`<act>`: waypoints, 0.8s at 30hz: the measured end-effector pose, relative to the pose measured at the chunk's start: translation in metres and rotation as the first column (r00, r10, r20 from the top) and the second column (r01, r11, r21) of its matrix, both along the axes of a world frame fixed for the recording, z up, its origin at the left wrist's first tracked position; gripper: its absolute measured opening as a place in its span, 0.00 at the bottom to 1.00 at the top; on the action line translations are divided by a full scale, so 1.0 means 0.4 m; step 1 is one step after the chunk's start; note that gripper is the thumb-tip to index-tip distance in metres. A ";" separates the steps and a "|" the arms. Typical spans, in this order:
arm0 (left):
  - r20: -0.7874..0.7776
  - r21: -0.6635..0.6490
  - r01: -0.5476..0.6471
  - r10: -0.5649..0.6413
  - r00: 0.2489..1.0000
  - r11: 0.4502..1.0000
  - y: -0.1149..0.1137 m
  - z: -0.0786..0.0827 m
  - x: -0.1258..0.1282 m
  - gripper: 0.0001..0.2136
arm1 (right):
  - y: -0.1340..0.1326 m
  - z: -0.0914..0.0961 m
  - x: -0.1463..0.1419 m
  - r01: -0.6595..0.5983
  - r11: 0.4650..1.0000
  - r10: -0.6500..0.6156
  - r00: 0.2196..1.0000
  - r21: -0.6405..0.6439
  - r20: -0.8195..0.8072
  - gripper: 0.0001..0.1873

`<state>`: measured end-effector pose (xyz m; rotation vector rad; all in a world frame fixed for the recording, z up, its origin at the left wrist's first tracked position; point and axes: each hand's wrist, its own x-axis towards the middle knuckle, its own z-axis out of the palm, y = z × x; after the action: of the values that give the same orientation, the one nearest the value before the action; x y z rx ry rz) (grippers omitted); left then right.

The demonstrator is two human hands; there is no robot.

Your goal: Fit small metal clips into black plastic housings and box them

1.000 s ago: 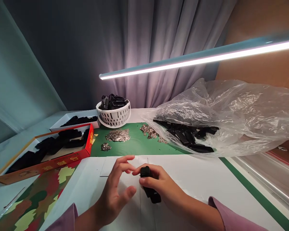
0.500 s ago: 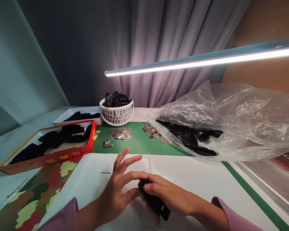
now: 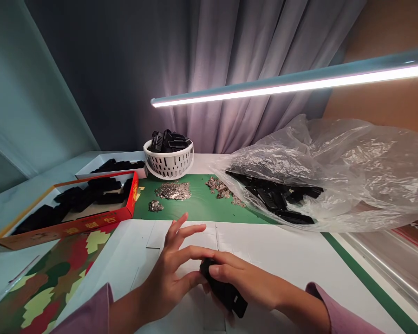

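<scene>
Hands (image 3: 252, 280) (both) on black part (image 3: 226, 291)

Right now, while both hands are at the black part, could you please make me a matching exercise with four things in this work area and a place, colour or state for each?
Things
1. Basket
2. Frontmost part
3. Plastic bag
4. Tube lamp

Descriptions
A. Lit, in front of the curtain
B. Clear and crumpled, on the right side
C. White, heaped with black pieces
D. Black, held in the right hand

Right pairs: 1-C, 2-D, 3-B, 4-A
</scene>
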<state>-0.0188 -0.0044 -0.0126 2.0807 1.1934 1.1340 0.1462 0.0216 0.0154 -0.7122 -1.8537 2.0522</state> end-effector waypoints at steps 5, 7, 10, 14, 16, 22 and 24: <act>-0.001 -0.008 0.004 -0.004 1.000 1.000 0.001 0.002 0.000 0.08 | 0.001 -0.011 0.000 0.000 0.995 0.001 1.000 -0.095 0.009 0.18; -0.010 -0.015 0.009 -0.009 1.000 1.000 0.001 0.002 0.000 0.08 | 0.000 -0.008 0.000 0.005 0.996 -0.004 1.000 -0.094 0.012 0.17; -0.015 -0.029 0.016 -0.017 1.000 0.999 0.000 0.001 -0.001 0.08 | -0.001 0.000 -0.001 0.000 0.998 -0.001 1.000 -0.061 -0.005 0.17; -0.009 -0.019 0.009 -0.009 1.000 1.000 0.000 -0.004 -0.001 0.08 | -0.002 -0.001 -0.001 -0.007 0.997 0.005 1.000 -0.081 -0.029 0.20; -0.003 -0.008 0.008 -0.008 1.000 1.000 0.001 -0.006 -0.001 0.08 | -0.002 -0.004 -0.001 0.005 0.996 -0.008 0.999 -0.084 -0.036 0.21; 0.012 -0.035 0.016 -0.015 1.000 0.999 0.002 -0.004 0.000 0.08 | -0.004 -0.011 0.002 -0.007 0.998 0.004 0.999 -0.060 -0.047 0.24; 0.019 -0.034 0.022 -0.021 1.000 0.999 0.002 -0.003 -0.001 0.08 | -0.003 -0.010 0.003 -0.004 0.999 0.003 1.000 -0.046 -0.026 0.22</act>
<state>-0.0191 -0.0035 -0.0137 2.0481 1.1714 1.1132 0.1475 0.0203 0.0116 -0.6907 -1.7999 2.1023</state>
